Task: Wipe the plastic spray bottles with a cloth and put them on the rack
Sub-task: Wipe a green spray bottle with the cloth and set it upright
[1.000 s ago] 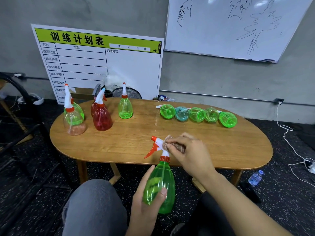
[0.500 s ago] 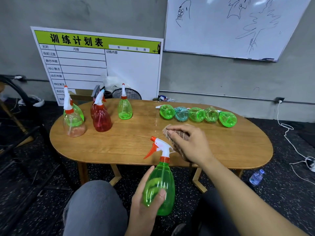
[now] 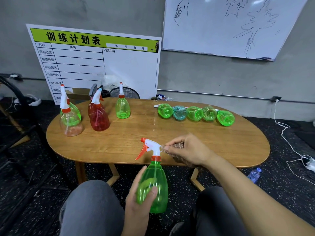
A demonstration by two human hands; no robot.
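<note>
Your left hand (image 3: 138, 198) grips the empty green spray bottle (image 3: 154, 186) upright above your lap, fingers curled round its body. Your right hand (image 3: 189, 150) pinches the cloth (image 3: 177, 145) against its white nozzle head. Five empty bottles (image 3: 195, 113) lie in a row on the worktop (image 3: 221, 143); others stand at the left.

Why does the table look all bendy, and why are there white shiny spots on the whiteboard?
Head view: the wide-angle lens bows the wooden table and tilts the whiteboard near the edges; the bright patches along the whiteboard's top are glare from lights; the cloth in the right hand looks smeared, while the green spray bottle in the left hand stays fairly sharp.
</note>
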